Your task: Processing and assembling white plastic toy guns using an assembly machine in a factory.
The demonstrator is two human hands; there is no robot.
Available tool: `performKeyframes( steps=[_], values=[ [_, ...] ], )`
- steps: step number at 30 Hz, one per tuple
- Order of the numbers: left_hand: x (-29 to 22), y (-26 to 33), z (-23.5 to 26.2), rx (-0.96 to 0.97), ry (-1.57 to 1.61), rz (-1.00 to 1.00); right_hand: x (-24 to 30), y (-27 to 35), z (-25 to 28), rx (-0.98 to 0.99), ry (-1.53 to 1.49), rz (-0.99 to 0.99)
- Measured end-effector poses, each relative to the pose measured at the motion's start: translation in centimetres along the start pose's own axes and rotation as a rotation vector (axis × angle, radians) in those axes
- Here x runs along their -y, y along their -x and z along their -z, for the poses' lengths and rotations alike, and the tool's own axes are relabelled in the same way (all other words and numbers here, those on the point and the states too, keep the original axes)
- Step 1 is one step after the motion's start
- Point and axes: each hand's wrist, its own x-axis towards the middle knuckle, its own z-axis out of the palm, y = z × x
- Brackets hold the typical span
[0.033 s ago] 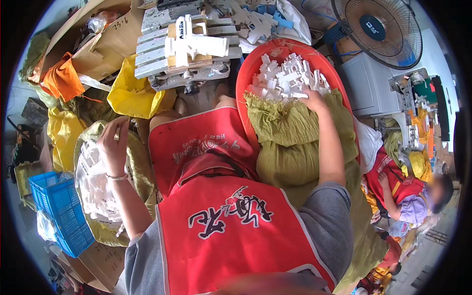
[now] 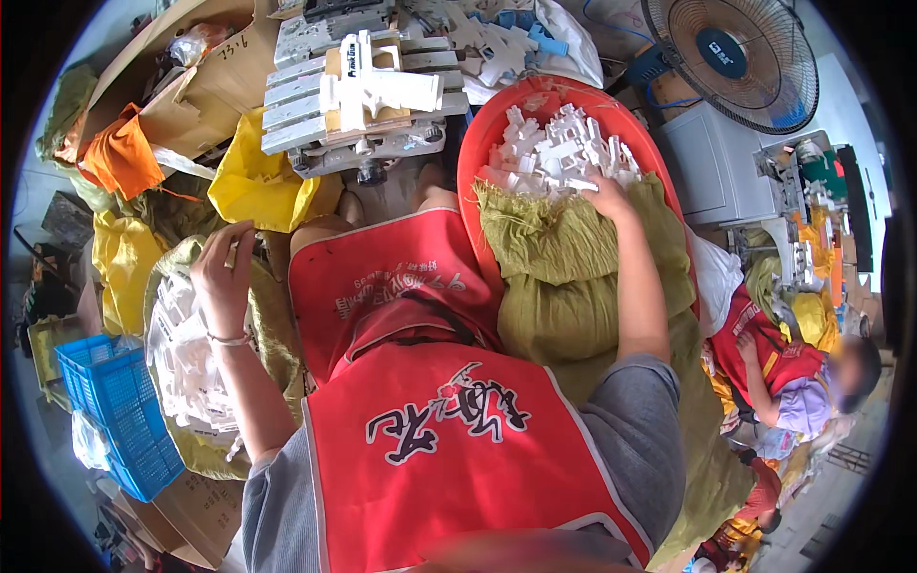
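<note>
My left hand (image 2: 223,282) hovers above an olive woven sack (image 2: 267,325) of white plastic parts (image 2: 186,353). Its fingers are bent and apart, and I see nothing held in them. My right hand (image 2: 609,199) reaches over the gathered top of another olive woven sack (image 2: 559,277), into a red tub (image 2: 473,143). There its fingers close on a white plastic piece (image 2: 579,183) at the near edge of a heap of white plastic pieces (image 2: 564,138). Their tips are partly hidden. Ahead, a white toy gun part (image 2: 406,91) lies on a slatted metal stand (image 2: 291,115).
A yellow bag (image 2: 253,181) hangs open left of the stand. Beside the left sack stands a blue plastic crate (image 2: 115,411), with cardboard boxes (image 2: 229,72) farther off. At right are a fan (image 2: 721,53), a white cabinet (image 2: 702,158) and a seated person (image 2: 793,377) in a red apron.
The fingers of my left hand have spread, and a small white piece between them no longer shows. My right hand has barely moved at the heap.
</note>
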Motion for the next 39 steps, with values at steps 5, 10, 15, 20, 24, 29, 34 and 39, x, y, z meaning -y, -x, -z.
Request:
performKeyframes(
  steps=[5,10,15,20,24,29,34,39],
  values=[
    [-2.1,-2.2,-0.7,0.037,0.053,0.039,2.4,-0.2,-1.2,0.131,0.157,-0.122],
    [-3.5,-5.4,-1.4,-0.019,0.121,-0.163,2.4,0.0,-1.0,-0.297,0.243,0.116],
    [-4.0,-7.6,-2.1,-0.049,0.11,-0.251,7.0,2.8,6.6,-0.99,-0.087,0.31],
    [-4.2,-11.5,-5.7,0.021,0.163,-0.328,10.3,6.5,12.1,-1.415,0.052,0.332],
    [-2.6,-13.4,-7.3,0.143,0.199,-0.324,13.7,7.4,13.9,-1.471,-0.564,0.34],
    [-2.7,-12.8,-5.4,-0.032,0.294,-0.183,18.9,6.0,10.1,-0.801,-1.151,0.516],
    [-0.2,-9.9,-3.9,-0.205,0.69,0.078,27.3,4.5,6.9,-0.606,-0.95,0.837],
    [1.8,-5.9,-3.3,-0.218,0.711,0.108,30.9,4.1,7.9,-0.633,-0.488,0.929]
  ],
)
